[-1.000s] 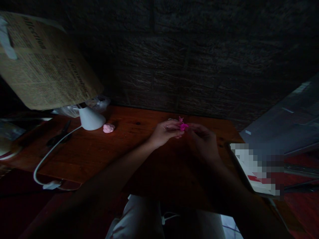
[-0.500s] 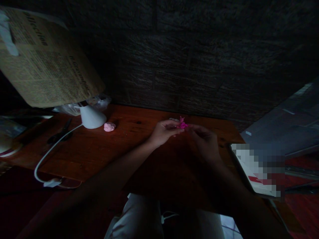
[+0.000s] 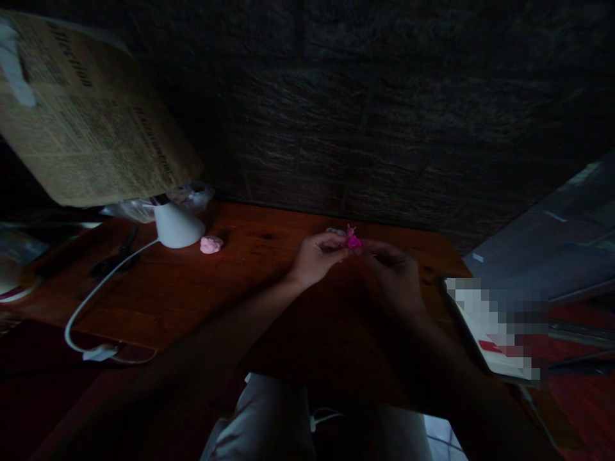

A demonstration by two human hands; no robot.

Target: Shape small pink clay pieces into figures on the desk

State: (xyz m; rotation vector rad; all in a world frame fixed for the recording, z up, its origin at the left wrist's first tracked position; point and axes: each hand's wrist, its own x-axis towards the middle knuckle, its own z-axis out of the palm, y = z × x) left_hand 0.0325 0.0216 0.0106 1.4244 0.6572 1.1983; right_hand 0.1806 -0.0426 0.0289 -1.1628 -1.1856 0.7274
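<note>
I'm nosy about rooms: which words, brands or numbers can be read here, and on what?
"...ection", on the printed paper lampshade; first letters unclear.
"Gravure...", probably, lower on the lampshade; ending blurred.
Lampshade's small print: unreadable.
Pixelated flat object at right: nothing readable.

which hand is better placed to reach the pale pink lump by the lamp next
Likely the left hand: it is nearer the pale pink lump, while the right hand sits farther off, beyond the bright pink piece.
</note>
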